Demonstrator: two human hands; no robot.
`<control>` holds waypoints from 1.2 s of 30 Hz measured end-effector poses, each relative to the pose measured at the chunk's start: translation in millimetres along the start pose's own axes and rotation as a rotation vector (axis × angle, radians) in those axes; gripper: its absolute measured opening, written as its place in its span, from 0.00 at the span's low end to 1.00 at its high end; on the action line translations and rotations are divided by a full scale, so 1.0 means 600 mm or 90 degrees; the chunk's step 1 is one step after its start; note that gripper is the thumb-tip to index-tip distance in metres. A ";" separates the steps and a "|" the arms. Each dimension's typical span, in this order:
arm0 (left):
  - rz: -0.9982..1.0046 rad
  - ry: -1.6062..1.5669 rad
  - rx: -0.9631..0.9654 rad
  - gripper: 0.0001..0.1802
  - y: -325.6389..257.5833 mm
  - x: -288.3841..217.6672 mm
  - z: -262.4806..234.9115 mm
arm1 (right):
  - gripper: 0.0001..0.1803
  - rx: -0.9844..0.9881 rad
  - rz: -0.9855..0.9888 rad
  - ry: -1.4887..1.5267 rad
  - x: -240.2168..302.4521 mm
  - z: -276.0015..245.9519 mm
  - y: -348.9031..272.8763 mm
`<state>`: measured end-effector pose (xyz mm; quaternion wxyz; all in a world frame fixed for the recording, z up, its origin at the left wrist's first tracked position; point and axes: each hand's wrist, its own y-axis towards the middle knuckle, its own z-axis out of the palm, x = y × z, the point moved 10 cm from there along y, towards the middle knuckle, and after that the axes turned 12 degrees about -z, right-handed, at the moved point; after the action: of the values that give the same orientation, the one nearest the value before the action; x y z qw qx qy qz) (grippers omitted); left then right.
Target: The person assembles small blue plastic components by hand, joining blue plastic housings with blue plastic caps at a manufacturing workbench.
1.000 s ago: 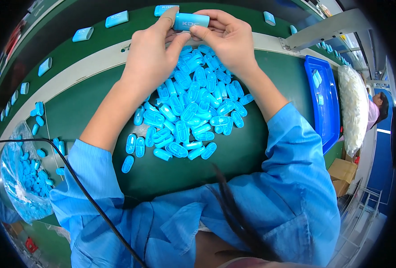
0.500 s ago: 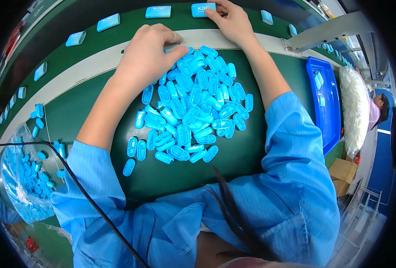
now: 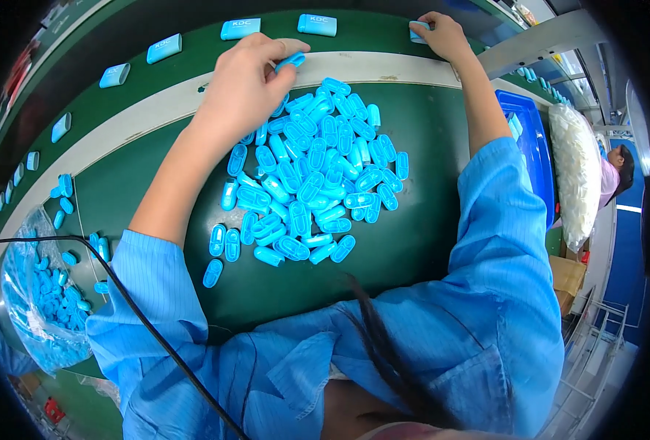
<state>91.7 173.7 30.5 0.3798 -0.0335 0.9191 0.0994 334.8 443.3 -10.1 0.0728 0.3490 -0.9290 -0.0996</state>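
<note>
My left hand (image 3: 250,77) pinches a small blue oval plastic cap (image 3: 291,61) between thumb and fingers, just above the pale rail at the belt's near side. My right hand (image 3: 442,35) reaches to the green belt, its fingers closed on a light-blue flat case (image 3: 419,31), partly hidden by them. Left of it, another light-blue case (image 3: 318,25) lies on the belt with nothing touching it. Below my left hand a heap of translucent blue oval caps (image 3: 312,187) spreads over the dark green table (image 3: 413,249).
More light-blue cases (image 3: 164,48) line the green belt (image 3: 193,31) leftward. A pale rail (image 3: 156,110) divides belt and table. At left is a clear bag of blue pieces (image 3: 50,293); at right, a blue tray (image 3: 530,147), a white-filled sack (image 3: 576,176) and a metal bracket (image 3: 538,44).
My right hand has let go of one case and moved right to another. My left hand has lifted with a blue cap now visible in it. The cases on the belt have shifted left.
</note>
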 end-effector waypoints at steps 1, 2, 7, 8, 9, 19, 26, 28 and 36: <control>0.001 0.000 -0.001 0.19 0.002 0.003 0.000 | 0.23 -0.001 -0.001 -0.001 0.033 -0.019 -0.005; -0.088 -0.205 0.043 0.18 0.007 0.028 0.008 | 0.21 0.039 0.045 0.129 0.066 -0.020 -0.015; -0.215 -0.594 0.107 0.19 0.002 0.063 0.018 | 0.18 0.090 0.050 0.874 0.342 -0.070 -0.068; -0.216 -0.591 0.109 0.19 0.003 0.064 0.019 | 0.17 0.102 0.033 0.942 0.358 -0.053 -0.075; -0.213 -0.627 0.110 0.19 0.008 0.069 0.021 | 0.16 0.112 0.018 1.008 0.374 -0.041 -0.080; -0.254 -0.545 0.060 0.19 0.004 0.077 0.020 | 0.17 0.020 0.028 1.003 0.386 0.009 -0.096; -0.151 -0.477 0.016 0.18 -0.006 0.053 0.002 | 0.17 -0.029 -0.016 0.995 0.387 -0.013 -0.105; -0.146 -0.436 0.000 0.17 -0.003 0.053 -0.001 | 0.17 -0.030 -0.022 0.990 0.388 -0.016 -0.103; -0.006 -0.095 -0.157 0.13 -0.030 -0.005 -0.038 | 0.19 -0.114 -0.136 0.808 0.409 -0.061 -0.107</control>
<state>80.4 151.0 45.7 0.4408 -0.0770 0.8689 0.2118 199.7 228.6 26.7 0.6260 0.4228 -0.6538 0.0425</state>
